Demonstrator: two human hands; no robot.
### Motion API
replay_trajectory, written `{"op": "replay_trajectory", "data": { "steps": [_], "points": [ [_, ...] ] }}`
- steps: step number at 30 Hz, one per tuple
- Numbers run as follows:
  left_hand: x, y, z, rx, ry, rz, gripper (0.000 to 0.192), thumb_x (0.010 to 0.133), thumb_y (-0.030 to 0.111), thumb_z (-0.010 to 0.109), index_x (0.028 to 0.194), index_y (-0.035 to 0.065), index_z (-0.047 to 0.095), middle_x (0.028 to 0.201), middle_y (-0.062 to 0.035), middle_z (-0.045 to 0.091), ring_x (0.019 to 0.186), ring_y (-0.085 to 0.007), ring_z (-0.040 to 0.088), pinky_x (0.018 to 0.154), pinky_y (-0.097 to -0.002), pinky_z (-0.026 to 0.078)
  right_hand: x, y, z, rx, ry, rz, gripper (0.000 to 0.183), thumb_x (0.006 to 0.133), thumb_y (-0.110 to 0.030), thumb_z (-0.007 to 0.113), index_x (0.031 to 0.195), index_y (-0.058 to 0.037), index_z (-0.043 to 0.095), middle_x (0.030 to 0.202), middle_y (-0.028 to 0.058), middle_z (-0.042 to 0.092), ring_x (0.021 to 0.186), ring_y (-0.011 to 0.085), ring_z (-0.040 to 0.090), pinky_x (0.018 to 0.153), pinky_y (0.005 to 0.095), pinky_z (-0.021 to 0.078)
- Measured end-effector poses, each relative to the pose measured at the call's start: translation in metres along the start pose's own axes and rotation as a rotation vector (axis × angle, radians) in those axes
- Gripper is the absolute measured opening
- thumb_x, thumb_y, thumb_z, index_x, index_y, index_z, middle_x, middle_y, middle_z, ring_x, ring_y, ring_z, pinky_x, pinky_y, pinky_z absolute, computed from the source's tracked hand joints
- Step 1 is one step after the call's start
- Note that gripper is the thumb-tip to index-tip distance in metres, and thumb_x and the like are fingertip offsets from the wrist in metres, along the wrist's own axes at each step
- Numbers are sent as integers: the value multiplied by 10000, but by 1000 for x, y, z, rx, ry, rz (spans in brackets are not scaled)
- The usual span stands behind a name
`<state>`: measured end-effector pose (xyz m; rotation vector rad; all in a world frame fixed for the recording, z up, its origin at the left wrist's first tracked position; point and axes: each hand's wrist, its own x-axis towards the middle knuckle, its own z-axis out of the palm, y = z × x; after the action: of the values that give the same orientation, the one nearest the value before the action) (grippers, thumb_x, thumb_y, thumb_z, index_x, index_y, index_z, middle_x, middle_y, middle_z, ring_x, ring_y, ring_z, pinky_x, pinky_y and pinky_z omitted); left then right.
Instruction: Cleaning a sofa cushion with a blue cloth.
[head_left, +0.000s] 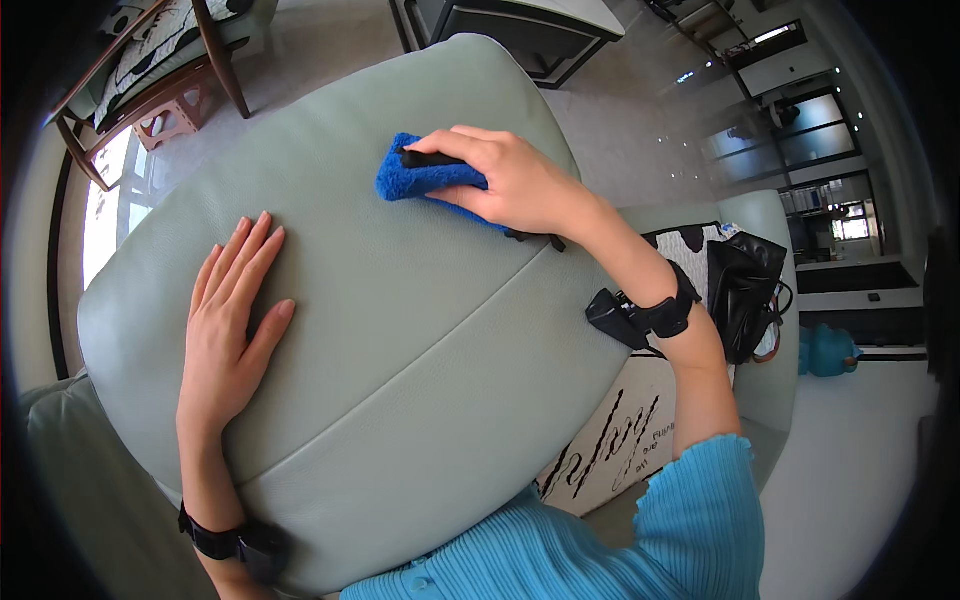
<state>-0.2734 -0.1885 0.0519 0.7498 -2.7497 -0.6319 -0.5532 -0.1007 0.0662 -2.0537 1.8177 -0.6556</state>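
Note:
A large pale green leather cushion (360, 300) with a stitched seam fills the middle of the view. My right hand (510, 180) is closed around a black-handled brush or scrubber wrapped in a blue microfiber cloth (405, 176), which rests on the far part of the cushion. On the left side my left hand (229, 322) lies palm down on the leather, its fingers slightly apart and holding nothing. Both wrists or forearms wear a black strap with a small device.
A black leather bag (742, 292) lies on the green sofa seat at the right, near a white cover (615, 435) bearing black writing. A low table (525, 37) stands beyond the cushion. At the upper left are a wooden chair (217, 60) and a pink plastic stool (171, 120).

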Motion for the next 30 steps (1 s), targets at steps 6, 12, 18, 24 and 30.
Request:
{"op": "replay_trajectory", "data": {
  "steps": [6, 12, 18, 24, 30],
  "points": [
    [-1, -2, 2, 28, -13, -10, 514, 812, 177, 502, 1308, 81, 404, 1393, -81, 340, 1325, -227, 237, 1096, -397, 138, -8, -4, 11, -77, 36, 55, 412, 739, -54, 641, 1125, -132, 518, 968, 68, 599, 853, 264, 598, 738, 323, 485],
    [0, -2, 4, 77, 22, 12, 473, 843, 243, 511, 1287, 98, 433, 1372, -57, 374, 1311, -214, 269, 1090, -391, 169, -11, -14, 10, -190, 30, 105, 440, 740, -56, 636, 1144, -166, 501, 967, 60, 593, 823, 274, 597, 703, 334, 490],
    [-1, -4, 7, 92, 28, 2, 467, 848, 265, 510, 1284, 113, 443, 1369, -47, 380, 1308, -208, 275, 1095, -395, 167, -11, -9, 13, -174, 39, 88, 436, 742, -43, 629, 1142, -156, 498, 989, 69, 591, 889, 278, 597, 739, 339, 491],
    [-2, -5, 7, 111, 38, 19, 468, 850, 278, 507, 1288, 124, 442, 1368, -41, 381, 1307, -203, 277, 1097, -398, 164, -11, -9, 11, -142, 26, 98, 411, 749, -37, 620, 1133, -130, 506, 1010, 79, 591, 936, 274, 592, 784, 335, 481],
    [-2, -8, 8, 124, 2, 15, 506, 823, 227, 500, 1310, 121, 415, 1389, -67, 347, 1321, -210, 248, 1104, -400, 135, -10, -7, 13, -155, 34, 88, 408, 750, -45, 623, 1133, -131, 510, 1016, 77, 594, 943, 266, 595, 793, 331, 481]
  ]
}}
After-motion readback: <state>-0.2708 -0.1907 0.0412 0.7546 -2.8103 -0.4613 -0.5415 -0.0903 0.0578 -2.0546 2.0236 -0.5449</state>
